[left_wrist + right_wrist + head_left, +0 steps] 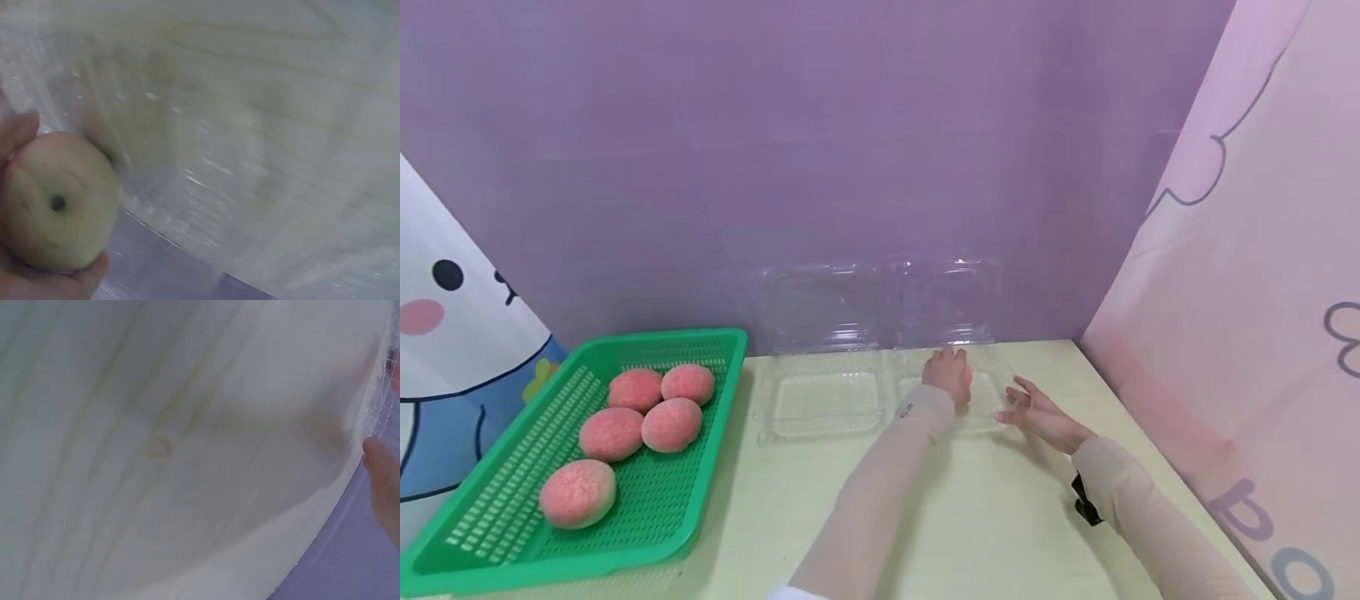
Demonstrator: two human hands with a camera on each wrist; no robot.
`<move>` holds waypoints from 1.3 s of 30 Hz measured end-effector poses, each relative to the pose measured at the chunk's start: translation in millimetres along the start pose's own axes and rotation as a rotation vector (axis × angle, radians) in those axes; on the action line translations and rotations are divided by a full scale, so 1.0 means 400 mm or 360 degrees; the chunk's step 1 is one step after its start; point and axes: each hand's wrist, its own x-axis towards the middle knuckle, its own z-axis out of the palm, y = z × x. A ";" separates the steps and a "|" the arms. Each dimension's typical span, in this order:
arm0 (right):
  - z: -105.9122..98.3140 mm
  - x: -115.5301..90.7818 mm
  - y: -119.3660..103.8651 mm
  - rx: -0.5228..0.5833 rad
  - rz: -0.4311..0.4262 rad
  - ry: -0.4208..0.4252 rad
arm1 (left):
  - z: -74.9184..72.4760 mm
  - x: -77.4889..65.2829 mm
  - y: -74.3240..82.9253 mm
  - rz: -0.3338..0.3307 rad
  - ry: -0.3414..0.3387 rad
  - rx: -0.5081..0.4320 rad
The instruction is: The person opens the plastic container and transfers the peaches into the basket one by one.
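My left hand (947, 375) grips a pink peach (967, 374) inside the tray of the right-hand clear plastic clamshell box (988, 421). In the left wrist view the fingers and thumb curl round the peach (81, 212), its pale stem end with a dark pit facing the camera. To the right of the box, my right hand (1037, 414) holds nothing, its fingers loosely spread and the thumb near the box's right edge. That box's lid (946, 304) stands raised against the purple wall. In the right wrist view only part of the right hand (384, 487) shows at the edge.
A second clear clamshell box (823, 404) lies beside the first, its lid (823, 308) up against the wall. On the left a green plastic basket (700, 492) holds several pink peaches (612, 433). A purple wall (850, 150) and a pale printed side wall (1225, 333) bound the wooden table (820, 483).
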 end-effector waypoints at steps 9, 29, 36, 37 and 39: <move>-0.002 -0.007 -0.005 -0.0050 0.0029 0.0000 | 0.019 -0.019 -0.067 -0.0187 -0.0052 -0.0635; 0.013 -0.015 -0.004 -0.0029 0.0033 0.0039 | 0.014 -0.039 -0.100 -0.0260 -0.0152 -0.1080; 0.009 -0.014 -0.003 -0.0067 0.0010 0.0017 | 0.004 -0.037 -0.099 -0.0275 -0.0097 -0.1112; 0.007 -0.014 -0.003 -0.0067 0.0012 0.0023 | 0.001 -0.035 -0.100 -0.0275 -0.0086 -0.1118; 0.004 -0.013 -0.002 -0.0072 0.0016 0.0034 | -0.008 -0.030 -0.100 -0.0286 -0.0072 -0.1137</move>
